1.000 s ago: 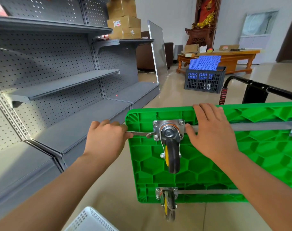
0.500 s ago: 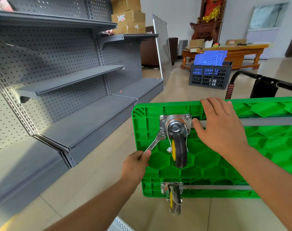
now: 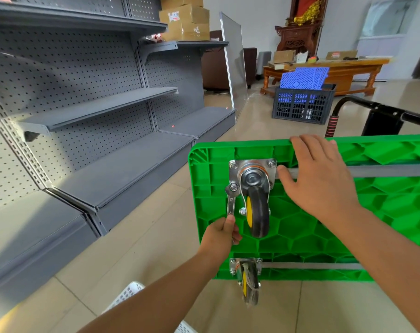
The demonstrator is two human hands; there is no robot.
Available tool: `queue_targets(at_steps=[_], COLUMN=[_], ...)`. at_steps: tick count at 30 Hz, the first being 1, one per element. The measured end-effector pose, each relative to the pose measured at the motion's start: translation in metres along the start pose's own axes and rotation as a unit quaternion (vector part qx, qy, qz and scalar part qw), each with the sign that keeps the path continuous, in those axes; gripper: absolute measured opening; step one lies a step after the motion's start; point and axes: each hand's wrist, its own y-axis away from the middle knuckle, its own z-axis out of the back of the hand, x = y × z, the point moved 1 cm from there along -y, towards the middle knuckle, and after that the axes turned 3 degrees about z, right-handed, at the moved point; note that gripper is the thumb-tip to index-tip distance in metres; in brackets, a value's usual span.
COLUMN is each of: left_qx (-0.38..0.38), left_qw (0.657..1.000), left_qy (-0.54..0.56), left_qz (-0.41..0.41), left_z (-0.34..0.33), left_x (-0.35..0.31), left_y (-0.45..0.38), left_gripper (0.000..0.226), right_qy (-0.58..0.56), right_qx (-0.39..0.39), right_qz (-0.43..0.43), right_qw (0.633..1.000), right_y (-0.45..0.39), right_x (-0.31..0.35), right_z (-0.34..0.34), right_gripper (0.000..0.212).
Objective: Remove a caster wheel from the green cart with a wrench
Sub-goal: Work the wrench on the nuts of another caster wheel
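Beside grey shelving we note the green cart tipped on edge, exposing the caster wheel; our left hand clenches the wrench on a mounting bolt while our right hand lies flat, steadying the cart.

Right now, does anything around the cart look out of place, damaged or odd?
Nothing looks damaged or spilled. The green cart stands on its side, as the job needs. The left hand grips the wrench on a bolt of the upper wheel; the right hand rests flat on the cart.
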Motion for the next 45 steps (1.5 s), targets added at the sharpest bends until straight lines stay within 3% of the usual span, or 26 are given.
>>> queue_targets(at_steps=[4,8,11,14,16,20,26,37,45], left_qx=[-0.036,-0.063,-0.081,-0.11,-0.112,-0.105,-0.128,-0.082,-0.044], left_qw=[0.998,0.982,0.95,0.89,0.864,0.849,0.877,0.949,0.975], left_qy=[-0.048,-0.172,-0.292,-0.427,-0.465,-0.48,-0.385,-0.264,-0.19], left_qz=[-0.018,-0.054,-0.07,-0.114,-0.155,-0.197,-0.257,-0.148,-0.105], left_z=[0.019,0.052,0.067,0.082,0.089,0.082,0.078,0.042,0.028], left_x=[0.002,-0.01,-0.022,-0.04,-0.051,-0.049,-0.029,-0.01,-0.014], left_y=[-0.012,-0.017,-0.012,-0.009,-0.01,-0.007,-0.002,0.004,-0.005], left_gripper=[0.041,0.042,0.043,0.035,0.026,0.019,0.023,0.034,0.041], right_qy=[-0.002,-0.001,0.002,0.006,0.005,0.003,0.005,0.002,0.004], right_qx=[0.0,-0.001,-0.002,-0.001,0.001,0.003,0.004,0.008,0.003], right_qz=[-0.002,-0.001,-0.001,0.0,-0.002,-0.003,-0.005,-0.008,-0.005], right_qw=[1.0,1.0,1.0,1.0,1.0,1.0,1.0,1.0,1.0], right_y=[0.0,0.001,0.0,0.001,0.001,0.001,0.001,0.001,0.001], right_x=[-0.001,0.0,0.001,0.001,0.001,0.002,0.001,0.001,0.001], right_z=[0.0,0.0,0.001,0.001,0.0,0.0,0.001,0.001,0.0], right_gripper=[0.063,0.064,0.067,0.068,0.068,0.067,0.063,0.065,0.068])
